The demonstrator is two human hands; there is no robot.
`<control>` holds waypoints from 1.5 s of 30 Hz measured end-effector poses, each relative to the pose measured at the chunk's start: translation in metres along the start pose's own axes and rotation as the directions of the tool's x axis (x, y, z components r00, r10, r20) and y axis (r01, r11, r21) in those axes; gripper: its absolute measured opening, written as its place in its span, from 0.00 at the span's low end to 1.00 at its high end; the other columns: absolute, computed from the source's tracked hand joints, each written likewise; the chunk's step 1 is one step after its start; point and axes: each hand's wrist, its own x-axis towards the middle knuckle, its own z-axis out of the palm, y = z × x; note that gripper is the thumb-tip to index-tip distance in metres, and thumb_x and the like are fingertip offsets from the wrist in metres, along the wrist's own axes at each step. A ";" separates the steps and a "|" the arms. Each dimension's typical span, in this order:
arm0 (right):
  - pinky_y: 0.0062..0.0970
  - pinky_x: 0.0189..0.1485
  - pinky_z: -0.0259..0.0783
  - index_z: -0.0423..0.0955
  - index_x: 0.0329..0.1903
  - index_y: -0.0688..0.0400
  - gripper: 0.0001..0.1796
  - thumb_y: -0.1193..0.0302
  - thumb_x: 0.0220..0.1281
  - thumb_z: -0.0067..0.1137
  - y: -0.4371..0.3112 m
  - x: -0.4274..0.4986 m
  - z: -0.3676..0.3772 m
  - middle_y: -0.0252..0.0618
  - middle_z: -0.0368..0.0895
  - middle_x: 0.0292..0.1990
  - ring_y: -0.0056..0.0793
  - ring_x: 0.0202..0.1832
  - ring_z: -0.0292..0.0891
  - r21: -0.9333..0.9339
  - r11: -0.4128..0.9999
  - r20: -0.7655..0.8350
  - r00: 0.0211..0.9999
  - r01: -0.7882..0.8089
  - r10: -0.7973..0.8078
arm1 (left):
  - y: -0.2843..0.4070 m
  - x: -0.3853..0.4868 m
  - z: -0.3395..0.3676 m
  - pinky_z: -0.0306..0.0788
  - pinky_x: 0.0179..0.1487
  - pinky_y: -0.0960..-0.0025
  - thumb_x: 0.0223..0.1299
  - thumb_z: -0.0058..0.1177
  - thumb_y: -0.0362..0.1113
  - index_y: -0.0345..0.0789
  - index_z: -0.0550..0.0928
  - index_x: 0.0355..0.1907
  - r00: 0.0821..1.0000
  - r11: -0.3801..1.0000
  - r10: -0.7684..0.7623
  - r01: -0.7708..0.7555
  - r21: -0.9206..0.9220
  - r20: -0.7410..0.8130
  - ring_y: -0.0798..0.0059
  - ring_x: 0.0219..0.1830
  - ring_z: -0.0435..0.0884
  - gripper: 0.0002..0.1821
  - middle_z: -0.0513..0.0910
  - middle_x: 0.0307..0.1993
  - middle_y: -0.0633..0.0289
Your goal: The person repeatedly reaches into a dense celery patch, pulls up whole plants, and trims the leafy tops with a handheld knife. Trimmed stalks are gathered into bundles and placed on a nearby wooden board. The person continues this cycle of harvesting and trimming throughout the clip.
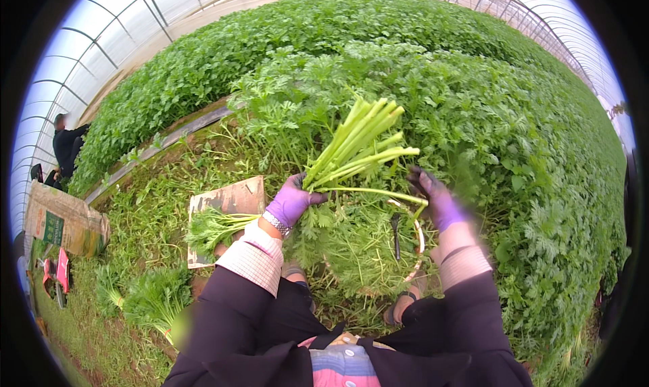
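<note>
My left hand (292,200), in a purple glove with dark-stained fingertips, grips a bunch of leafy green stalks (350,143). Their pale cut ends point up and away, and the leaves hang below the hand. One bent stalk (377,190) sticks out sideways towards my right hand (437,197). That hand, also gloved, is blurred with its fingers partly curled beside the stalk's end; whether it touches the stalk is unclear. Beneath the bunch, cut greens (360,255) lie within a round pale rim (420,240). A black-handled tool (396,237) rests on them.
Left of my arm, more cut stalks (215,229) lie on a worn board (248,189). Tied bunches (157,298) sit on the ground nearby. A printed sack (71,222) and a red item (62,270) are farther left. Dense plants (487,108) stand ahead and right; a person (66,143) is at far left.
</note>
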 end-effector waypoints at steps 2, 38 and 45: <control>0.29 0.61 0.71 0.60 0.71 0.60 0.39 0.62 0.60 0.66 -0.045 -0.026 0.018 0.42 0.76 0.58 0.30 0.55 0.74 0.221 0.963 0.266 0.941 0.153 -0.210 | 0.001 0.001 0.011 0.75 0.57 0.71 0.43 0.73 0.26 0.23 0.73 0.59 0.966 0.941 -0.244 0.257 -0.219 0.082 0.72 0.48 0.83 0.37 0.84 0.49 0.56; 0.29 0.58 0.73 0.74 0.60 0.63 0.28 0.72 0.57 0.71 -0.039 -0.052 0.013 0.39 0.83 0.51 0.27 0.51 0.78 0.107 0.994 0.482 0.872 0.034 -0.082 | 0.104 0.025 -0.015 0.80 0.50 0.70 0.51 0.67 0.27 0.17 0.61 0.65 0.658 0.673 -0.503 0.705 -0.225 0.560 0.69 0.46 0.84 0.42 0.83 0.49 0.49; 0.26 0.53 0.75 0.79 0.53 0.66 0.20 0.67 0.62 0.67 -0.031 -0.054 0.018 0.40 0.86 0.48 0.26 0.47 0.81 0.002 0.985 0.400 0.903 0.170 -0.156 | 0.100 0.032 -0.007 0.81 0.48 0.69 0.52 0.67 0.26 0.17 0.57 0.68 0.639 0.651 -0.478 0.718 -0.246 0.602 0.68 0.43 0.85 0.44 0.83 0.47 0.48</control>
